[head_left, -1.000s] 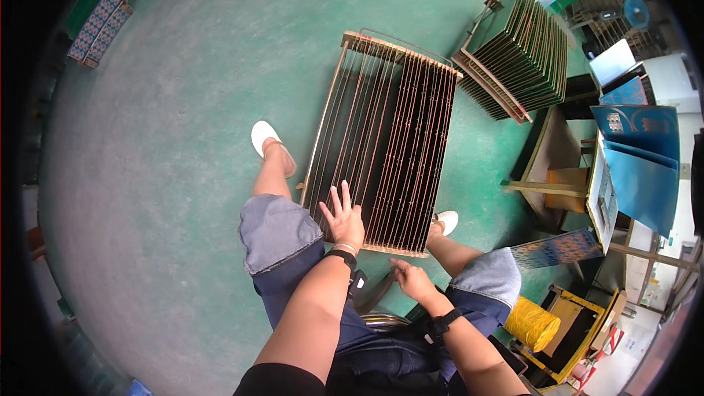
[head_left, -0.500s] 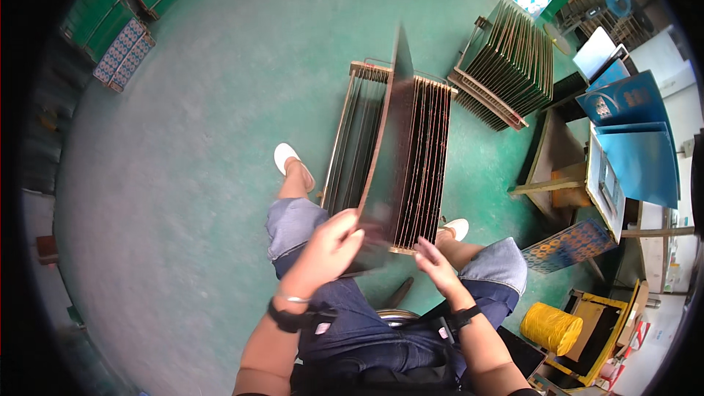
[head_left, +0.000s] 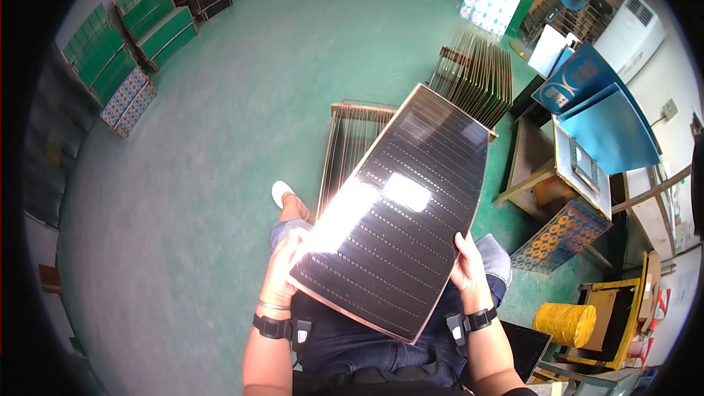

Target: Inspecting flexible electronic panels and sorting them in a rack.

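Note:
A glossy black panel (head_left: 422, 249) with rows of small pale dashes and a thin light edge is tilted above my lap, with bright glare across its left part. My left hand (head_left: 282, 268) grips its lower left edge, the fingers partly hidden behind it. On the opposite edge, my right hand (head_left: 469, 268) holds it with the thumb on the front. Behind the panel, between my legs, stands a slotted rack (head_left: 337, 143) holding upright sheets, much of it covered by the panel.
Farther right is a second rack (head_left: 477, 77) of upright sheets. A wooden table (head_left: 528, 158) with blue sheets (head_left: 609, 132) stands at the right, a patterned board (head_left: 565, 238) leaning below it. A yellow roll (head_left: 565, 324) lies lower right. Green racks (head_left: 158, 22) stand far left.
The panel has come from upright over the rack to a tilted position facing me. My right hand, free before, now grips its right edge. The view has lifted to show more floor.

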{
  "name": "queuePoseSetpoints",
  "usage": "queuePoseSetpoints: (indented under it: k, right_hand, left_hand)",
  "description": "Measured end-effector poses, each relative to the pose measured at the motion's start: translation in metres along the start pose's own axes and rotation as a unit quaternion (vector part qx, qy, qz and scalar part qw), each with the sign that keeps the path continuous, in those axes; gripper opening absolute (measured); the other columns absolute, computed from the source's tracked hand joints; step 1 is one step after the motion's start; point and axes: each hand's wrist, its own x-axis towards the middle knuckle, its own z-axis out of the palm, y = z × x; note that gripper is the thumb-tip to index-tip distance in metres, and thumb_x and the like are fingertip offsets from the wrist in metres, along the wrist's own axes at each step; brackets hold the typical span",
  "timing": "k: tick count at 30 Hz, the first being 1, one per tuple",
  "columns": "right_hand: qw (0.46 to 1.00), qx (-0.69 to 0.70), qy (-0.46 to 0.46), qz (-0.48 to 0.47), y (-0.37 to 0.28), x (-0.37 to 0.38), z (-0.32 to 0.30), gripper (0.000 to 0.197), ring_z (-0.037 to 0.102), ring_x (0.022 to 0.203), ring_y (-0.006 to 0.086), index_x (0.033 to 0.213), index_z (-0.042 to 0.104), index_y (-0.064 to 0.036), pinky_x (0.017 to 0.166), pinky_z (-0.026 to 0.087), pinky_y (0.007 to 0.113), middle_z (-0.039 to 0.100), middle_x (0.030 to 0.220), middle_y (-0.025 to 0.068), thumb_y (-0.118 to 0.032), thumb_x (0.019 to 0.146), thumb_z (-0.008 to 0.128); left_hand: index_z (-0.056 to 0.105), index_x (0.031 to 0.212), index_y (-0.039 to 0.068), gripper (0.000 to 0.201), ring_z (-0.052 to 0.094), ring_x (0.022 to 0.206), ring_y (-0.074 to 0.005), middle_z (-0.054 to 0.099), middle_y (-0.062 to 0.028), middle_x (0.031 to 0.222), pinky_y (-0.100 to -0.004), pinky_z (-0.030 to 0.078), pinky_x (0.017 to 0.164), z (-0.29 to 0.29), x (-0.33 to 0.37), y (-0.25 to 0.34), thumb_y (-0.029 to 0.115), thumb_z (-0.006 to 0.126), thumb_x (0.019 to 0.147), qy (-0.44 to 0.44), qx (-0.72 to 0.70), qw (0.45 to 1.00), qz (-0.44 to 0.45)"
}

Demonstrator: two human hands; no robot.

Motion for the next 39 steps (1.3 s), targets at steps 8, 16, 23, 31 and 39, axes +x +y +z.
queuePoseSetpoints:
  k: [8,16,23,31,39]
  right_hand:
    - [0.998,-0.013,-0.031,-0.049,0.024,-0.027,0.030,0.047,0.052,0.114,0.0241,0.133,0.038,-0.0119,0.094,0.045,0.044,0.051,0.127,0.0069,-0.011,0.089,0.055]
    - [0.954,0.101,-0.032,-0.281,-0.066,-0.048,-0.008,0.048,0.050,0.116,0.0232,0.138,0.033,-0.0086,0.092,0.048,0.036,0.048,0.129,0.0117,-0.021,0.093,0.048]
    - [0.922,-0.035,0.133,-0.361,-0.132,-0.096,-0.026,0.047,0.064,0.086,0.0132,0.138,0.033,-0.0056,0.069,0.056,0.024,0.058,0.119,0.0131,-0.026,0.097,0.041]
    - [0.888,-0.323,0.167,-0.281,-0.152,-0.128,-0.030,0.037,0.060,0.085,0.0097,0.121,0.051,0.0026,0.076,0.047,0.021,0.063,0.100,0.0057,-0.016,0.090,0.058]
    - [0.891,-0.211,0.192,-0.354,-0.147,-0.121,-0.063,0.014,0.054,0.097,0.0082,0.100,0.056,-0.0081,0.083,0.046,0.023,0.056,0.106,0.0003,-0.003,0.087,0.058]
  left_hand:
    - [0.039,0.132,0.008,0.041,0.049,0.116,-0.0211,0.049,-0.0066,0.129,-0.0392,0.042,0.097,0.029,-0.025,-0.049,0.021,0.048,0.095,0.048,-0.105,0.993,0.023]
    - [0.044,0.128,0.007,0.037,0.054,0.108,-0.0218,0.055,-0.0076,0.119,-0.0373,0.046,0.093,0.008,-0.035,-0.021,0.017,0.051,0.093,0.096,-0.075,0.990,0.064]
    - [0.052,0.117,0.004,0.028,0.055,0.104,-0.0158,0.058,-0.0049,0.114,-0.0300,0.043,0.091,-0.028,-0.049,0.017,0.016,0.054,0.092,0.156,0.021,0.977,0.142]
    - [0.053,0.110,0.003,0.023,0.053,0.103,-0.0122,0.058,-0.0029,0.108,-0.0264,0.041,0.092,-0.029,-0.060,0.047,0.020,0.050,0.095,0.191,0.095,0.944,0.250]
    - [0.050,0.114,0.007,0.024,0.050,0.112,-0.0214,0.055,-0.0097,0.118,-0.0382,0.035,0.102,-0.027,-0.057,0.065,0.018,0.053,0.093,0.110,0.146,0.919,0.348]
